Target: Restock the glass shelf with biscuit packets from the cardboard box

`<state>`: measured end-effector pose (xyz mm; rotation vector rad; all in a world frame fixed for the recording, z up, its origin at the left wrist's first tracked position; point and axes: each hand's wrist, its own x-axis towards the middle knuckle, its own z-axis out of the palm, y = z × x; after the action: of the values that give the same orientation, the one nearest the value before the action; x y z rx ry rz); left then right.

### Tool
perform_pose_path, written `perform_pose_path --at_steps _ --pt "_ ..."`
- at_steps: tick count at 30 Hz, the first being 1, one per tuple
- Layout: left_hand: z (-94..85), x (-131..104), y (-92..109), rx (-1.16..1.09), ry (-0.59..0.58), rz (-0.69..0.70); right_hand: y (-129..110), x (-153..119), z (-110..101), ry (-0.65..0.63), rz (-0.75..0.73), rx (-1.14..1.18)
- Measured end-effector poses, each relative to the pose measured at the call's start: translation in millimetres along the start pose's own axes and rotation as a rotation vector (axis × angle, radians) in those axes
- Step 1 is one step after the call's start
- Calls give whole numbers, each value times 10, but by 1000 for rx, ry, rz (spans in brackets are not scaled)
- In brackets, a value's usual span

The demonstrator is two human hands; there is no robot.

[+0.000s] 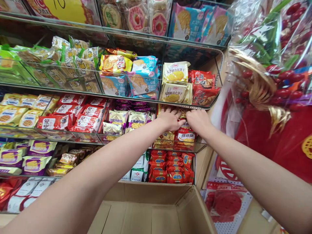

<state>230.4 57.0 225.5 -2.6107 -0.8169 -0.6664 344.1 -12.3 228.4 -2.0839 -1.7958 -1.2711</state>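
My left hand [170,119] lies with its fingers spread over the packets in the right-hand compartment of a middle shelf, its fingertips just under the shelf above. Beside it, almost touching, my right hand [198,119] is bent over the right end of the same compartment, its fingers curled and partly hidden. Below the hands show a red and white packet [186,136] and gold-brown packets [164,140] behind the clear shelf front. Purple and cream packets [136,119] fill the compartment to the left.
An open cardboard box [156,214] stands below the shelves, under my forearms. Stacked red packets [175,167] sit on the shelf beneath. The clear upper shelf edge [180,104] runs just above my hands. Wrapped decorations with red berries [280,81] hang at the right.
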Motion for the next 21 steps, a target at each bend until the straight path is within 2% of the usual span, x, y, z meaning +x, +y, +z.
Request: perform_pose_path --at_steps 5,12,16,21 --pt "62 86 -61 -41 -99 -61 -57 -53 17 -108 -17 62" --pt "111 67 -79 -22 -72 -64 -80 136 142 -278 26 105" --pt "86 74 -53 20 -43 -54 -43 188 128 -367 13 100" --pt "47 140 -43 65 -77 -46 -3 221 108 -432 -16 96"
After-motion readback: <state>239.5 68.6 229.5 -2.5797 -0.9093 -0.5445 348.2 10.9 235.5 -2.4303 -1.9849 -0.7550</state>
